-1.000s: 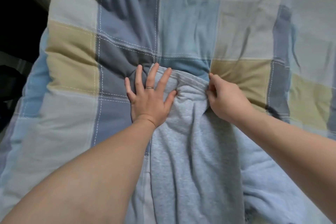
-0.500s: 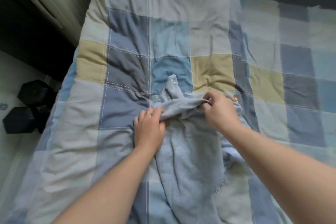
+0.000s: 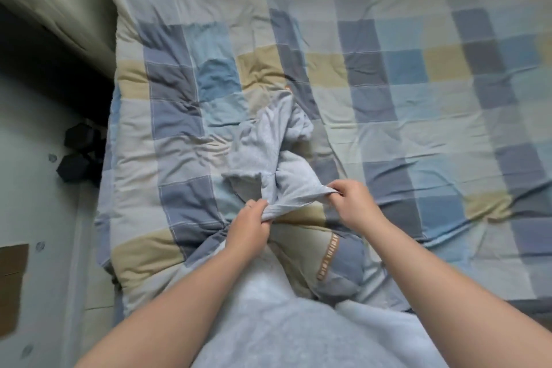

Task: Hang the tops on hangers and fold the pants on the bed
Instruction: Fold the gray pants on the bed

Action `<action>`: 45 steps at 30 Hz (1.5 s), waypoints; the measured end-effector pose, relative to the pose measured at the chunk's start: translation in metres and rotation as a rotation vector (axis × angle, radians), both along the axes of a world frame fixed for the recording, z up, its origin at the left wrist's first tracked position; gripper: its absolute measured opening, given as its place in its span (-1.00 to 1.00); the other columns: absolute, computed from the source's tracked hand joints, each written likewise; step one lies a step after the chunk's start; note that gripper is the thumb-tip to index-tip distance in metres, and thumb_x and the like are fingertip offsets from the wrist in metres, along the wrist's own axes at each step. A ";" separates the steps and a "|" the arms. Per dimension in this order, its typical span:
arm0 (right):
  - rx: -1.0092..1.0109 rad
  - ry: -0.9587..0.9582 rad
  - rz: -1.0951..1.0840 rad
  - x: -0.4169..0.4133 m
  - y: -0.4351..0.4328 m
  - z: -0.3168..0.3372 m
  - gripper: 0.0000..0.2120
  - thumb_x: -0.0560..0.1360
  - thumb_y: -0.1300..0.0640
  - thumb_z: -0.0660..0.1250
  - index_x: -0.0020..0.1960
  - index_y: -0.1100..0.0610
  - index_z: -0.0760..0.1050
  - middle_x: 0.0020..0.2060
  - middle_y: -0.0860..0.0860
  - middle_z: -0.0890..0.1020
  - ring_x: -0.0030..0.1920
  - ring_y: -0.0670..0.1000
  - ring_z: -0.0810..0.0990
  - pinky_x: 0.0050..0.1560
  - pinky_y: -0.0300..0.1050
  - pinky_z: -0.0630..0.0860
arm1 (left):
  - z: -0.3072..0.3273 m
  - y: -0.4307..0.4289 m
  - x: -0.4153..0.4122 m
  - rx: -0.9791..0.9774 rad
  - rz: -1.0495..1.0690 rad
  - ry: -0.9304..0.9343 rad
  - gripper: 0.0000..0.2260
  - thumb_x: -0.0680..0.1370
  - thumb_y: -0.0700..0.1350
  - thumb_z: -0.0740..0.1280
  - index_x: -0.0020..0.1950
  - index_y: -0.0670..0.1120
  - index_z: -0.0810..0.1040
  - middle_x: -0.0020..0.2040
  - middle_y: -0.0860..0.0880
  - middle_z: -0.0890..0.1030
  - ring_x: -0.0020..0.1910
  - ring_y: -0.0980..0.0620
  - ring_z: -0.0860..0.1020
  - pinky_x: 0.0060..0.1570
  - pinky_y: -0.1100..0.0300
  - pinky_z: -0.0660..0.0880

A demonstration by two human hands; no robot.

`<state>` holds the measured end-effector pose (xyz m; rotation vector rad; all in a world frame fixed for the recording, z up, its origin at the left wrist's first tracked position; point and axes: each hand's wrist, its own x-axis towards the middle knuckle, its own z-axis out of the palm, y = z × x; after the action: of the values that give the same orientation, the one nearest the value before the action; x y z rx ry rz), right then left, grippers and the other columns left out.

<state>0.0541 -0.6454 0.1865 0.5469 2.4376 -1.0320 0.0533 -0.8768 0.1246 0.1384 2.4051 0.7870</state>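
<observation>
As if to spread the grey sweatpants (image 3: 263, 155) for folding, left hand (image 3: 249, 227) and right hand (image 3: 354, 203) pinch their 6 o'clock edge taut.

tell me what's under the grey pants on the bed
The grey pants lie bunched on the checked quilt. The left hand and right hand pinch the near edge, a beige patch showing below it. Anything under the bunched part is covered.
</observation>
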 end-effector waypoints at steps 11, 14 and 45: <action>-0.187 0.181 -0.123 0.166 0.088 0.137 -0.78 0.53 0.22 0.38 -0.30 0.10 0.57 -0.50 -0.08 0.48 -0.38 -0.05 0.40 -0.29 -0.10 0.31 | 0.165 0.082 0.115 0.231 0.412 0.201 -0.83 0.55 -0.28 0.25 -0.13 -0.01 0.46 -0.19 0.00 0.58 -0.18 -0.03 0.50 -0.23 0.07 0.36; -0.238 0.245 -0.143 0.185 0.101 0.180 -0.68 0.52 0.17 0.43 -0.38 0.07 0.46 -0.56 -0.12 0.41 -0.46 -0.13 0.32 -0.35 -0.14 0.27 | 0.209 0.099 0.137 0.277 0.448 0.204 -0.78 0.57 -0.27 0.26 -0.20 0.02 0.44 -0.19 -0.01 0.54 -0.18 -0.02 0.46 -0.25 0.11 0.32; -0.255 0.796 -0.046 0.260 0.015 0.340 -0.93 0.56 0.16 0.41 -0.09 0.07 0.54 -0.29 -0.09 0.61 -0.26 -0.14 0.60 -0.20 -0.27 0.52 | 0.454 0.079 0.171 0.908 0.305 0.324 -0.67 0.57 -0.03 0.30 -0.05 -0.33 0.41 -0.22 -0.14 0.41 -0.23 -0.10 0.39 -0.29 -0.11 0.43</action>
<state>0.3144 -0.6299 0.5261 0.1000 2.8654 -1.8143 0.2240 -0.7981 0.5787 0.2715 2.1781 2.0905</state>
